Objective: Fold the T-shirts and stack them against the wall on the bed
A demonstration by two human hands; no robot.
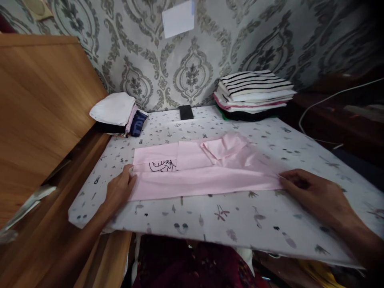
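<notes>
A pink garment (198, 180) with a black line print lies partly folded into a long strip across the patterned white cloth. Its upper right part is bunched, with a loose fold on top. My left hand (120, 186) pinches the strip's left end. At the right end, my right hand (303, 186) has its fingers closed on the garment's edge, pulled to a point.
A stack of folded clothes (255, 96), striped on top, stands at the back right. Another pile (115, 112) sits at the back left beside a wooden panel (45, 96). A dark flat object (186, 112) lies near the wall. A white cable (318, 104) hangs at the right.
</notes>
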